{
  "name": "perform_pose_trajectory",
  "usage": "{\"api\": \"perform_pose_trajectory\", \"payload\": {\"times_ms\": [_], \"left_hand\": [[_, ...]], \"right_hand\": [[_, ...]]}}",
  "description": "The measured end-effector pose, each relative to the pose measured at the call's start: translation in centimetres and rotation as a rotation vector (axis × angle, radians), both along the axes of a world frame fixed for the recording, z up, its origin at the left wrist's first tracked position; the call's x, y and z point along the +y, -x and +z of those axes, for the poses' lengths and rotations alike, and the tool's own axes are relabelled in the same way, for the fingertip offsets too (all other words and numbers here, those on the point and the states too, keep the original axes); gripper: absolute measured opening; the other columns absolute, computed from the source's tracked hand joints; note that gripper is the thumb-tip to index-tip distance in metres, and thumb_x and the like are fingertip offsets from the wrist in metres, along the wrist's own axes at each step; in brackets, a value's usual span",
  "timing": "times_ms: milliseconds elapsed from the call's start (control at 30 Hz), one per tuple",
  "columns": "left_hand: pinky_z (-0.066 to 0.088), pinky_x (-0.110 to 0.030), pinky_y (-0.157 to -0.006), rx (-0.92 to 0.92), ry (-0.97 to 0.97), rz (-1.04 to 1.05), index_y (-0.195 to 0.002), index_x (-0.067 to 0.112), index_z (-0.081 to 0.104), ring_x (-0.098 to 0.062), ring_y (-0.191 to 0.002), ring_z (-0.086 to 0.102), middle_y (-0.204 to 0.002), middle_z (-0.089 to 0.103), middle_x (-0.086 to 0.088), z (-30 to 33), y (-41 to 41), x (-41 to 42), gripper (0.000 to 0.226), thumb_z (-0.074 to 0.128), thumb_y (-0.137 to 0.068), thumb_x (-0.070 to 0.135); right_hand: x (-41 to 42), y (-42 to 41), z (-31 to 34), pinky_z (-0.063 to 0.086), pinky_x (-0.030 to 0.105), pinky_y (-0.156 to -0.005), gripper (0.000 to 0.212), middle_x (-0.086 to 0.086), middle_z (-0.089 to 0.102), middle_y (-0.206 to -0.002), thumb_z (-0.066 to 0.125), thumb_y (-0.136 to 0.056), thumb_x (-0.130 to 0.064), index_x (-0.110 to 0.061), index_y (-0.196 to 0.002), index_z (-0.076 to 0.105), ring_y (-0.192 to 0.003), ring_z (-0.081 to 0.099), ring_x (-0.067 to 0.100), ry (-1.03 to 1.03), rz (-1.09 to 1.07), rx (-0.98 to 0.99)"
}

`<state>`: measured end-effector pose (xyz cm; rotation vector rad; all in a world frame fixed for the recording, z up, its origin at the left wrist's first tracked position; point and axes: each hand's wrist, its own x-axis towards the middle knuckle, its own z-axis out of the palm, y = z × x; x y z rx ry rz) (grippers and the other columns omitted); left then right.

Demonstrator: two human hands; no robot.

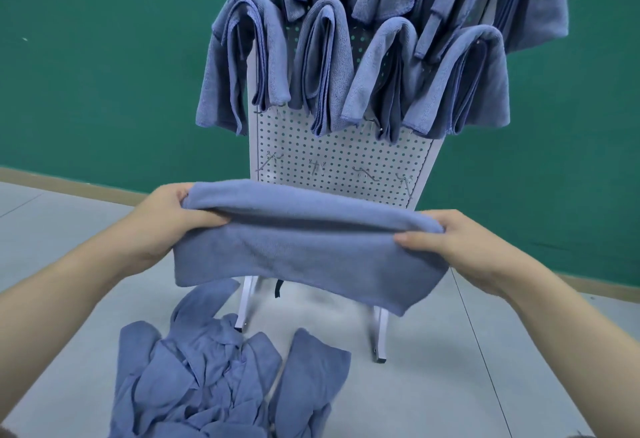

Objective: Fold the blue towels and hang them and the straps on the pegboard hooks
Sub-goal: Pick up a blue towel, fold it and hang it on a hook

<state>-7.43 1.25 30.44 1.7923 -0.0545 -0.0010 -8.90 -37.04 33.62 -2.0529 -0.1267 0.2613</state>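
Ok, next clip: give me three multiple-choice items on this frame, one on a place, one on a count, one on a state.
1. Where is the pile of loose towels?
A. on the floor
B. on a chair
C. in a basket

2. How many bare hooks show in the pegboard's lowest row?
A. one
B. four
C. seven

3. How is the held towel?
A. rolled into a ball
B. folded and stretched between both hands
C. hanging from one hand

Key: 1 A, the pile lies on the floor by the pegboard legs. 2 B, four hooks stand bare. 3 B, the left hand and right hand each grip one end of the towel.
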Motion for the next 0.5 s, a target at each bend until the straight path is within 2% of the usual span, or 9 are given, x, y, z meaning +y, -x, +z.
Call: {"api": "perform_pose_trajectory", "payload": {"times_ms": [100, 167, 200, 300, 367, 433, 500], "left_hand": [[0.059, -0.021, -0.062, 0.024, 0.162, 0.094, -0.086, 0.011, 0.077, -0.015, -0.073, 0.073, -0.09, 0.079, -0.009, 0.0, -0.5, -0.6, 0.023, 0.082, -0.064, 0.014], [0.059, -0.024, -0.063, 0.062, 0.24, 0.152, -0.096, 0.007, 0.075, -0.016, -0.072, 0.073, -0.093, 0.078, -0.011, -0.1, -0.8, -1.0, 0.026, 0.086, -0.073, 0.013], [0.058, -0.026, -0.065, 0.089, 0.267, 0.171, -0.101, 0.006, 0.074, -0.017, -0.073, 0.073, -0.095, 0.078, -0.011, -0.2, -0.8, -1.2, 0.023, 0.082, -0.081, 0.014], [0.059, -0.025, -0.062, 0.156, 0.27, 0.145, -0.105, 0.009, 0.073, -0.016, -0.074, 0.074, -0.098, 0.079, -0.009, -0.2, -0.7, -1.5, 0.017, 0.073, -0.091, 0.019], [0.058, -0.025, -0.059, 0.159, 0.246, 0.109, -0.109, 0.012, 0.072, -0.015, -0.074, 0.075, -0.098, 0.08, -0.007, 0.0, -0.6, -1.3, 0.018, 0.069, -0.095, 0.021], [0.056, -0.023, -0.054, 0.153, 0.244, 0.084, -0.113, 0.012, 0.07, -0.013, -0.071, 0.073, -0.096, 0.079, -0.007, 0.4, -0.4, -0.9, 0.019, 0.066, -0.098, 0.021], [0.051, -0.02, -0.046, 0.152, 0.204, 0.082, -0.112, 0.011, 0.07, -0.011, -0.061, 0.07, -0.086, 0.078, -0.005, 0.4, -0.4, -0.4, 0.017, 0.065, -0.099, 0.021]], "right_hand": [[0.5, -0.4, -0.1, 0.055, 0.036, -0.094, 0.038, 0.011, 0.076, -0.119, 0.074, -0.082, -0.02, -0.01, -0.119, 0.072, -0.107, 0.072, 0.023, -0.494, -0.175, 0.068], [1.1, -0.4, -0.1, 0.059, 0.038, -0.092, 0.037, 0.011, 0.076, -0.119, 0.073, -0.086, -0.021, -0.01, -0.121, 0.07, -0.105, 0.074, 0.021, -0.664, -0.259, 0.116], [1.3, -0.3, -0.1, 0.06, 0.039, -0.091, 0.033, 0.011, 0.077, -0.117, 0.072, -0.089, -0.023, -0.01, -0.12, 0.07, -0.104, 0.075, 0.022, -0.698, -0.288, 0.156], [1.5, -0.3, -0.6, 0.059, 0.041, -0.094, 0.036, 0.011, 0.076, -0.118, 0.072, -0.089, -0.025, -0.01, -0.122, 0.069, -0.109, 0.074, 0.025, -0.725, -0.262, 0.275], [1.4, -0.3, -0.8, 0.062, 0.037, -0.091, 0.039, 0.015, 0.075, -0.12, 0.07, -0.084, -0.012, -0.003, -0.122, 0.069, -0.106, 0.075, 0.024, -0.724, -0.168, 0.33], [1.1, -0.4, -1.2, 0.062, 0.031, -0.084, 0.032, 0.02, 0.074, -0.118, 0.067, -0.082, 0.001, 0.005, -0.113, 0.071, -0.101, 0.076, 0.024, -0.617, -0.08, 0.35], [0.6, -0.6, -1.8, 0.06, 0.025, -0.081, 0.018, 0.02, 0.076, -0.113, 0.064, -0.089, 0.004, 0.007, -0.104, 0.074, -0.098, 0.075, 0.022, -0.46, -0.051, 0.319]]}}
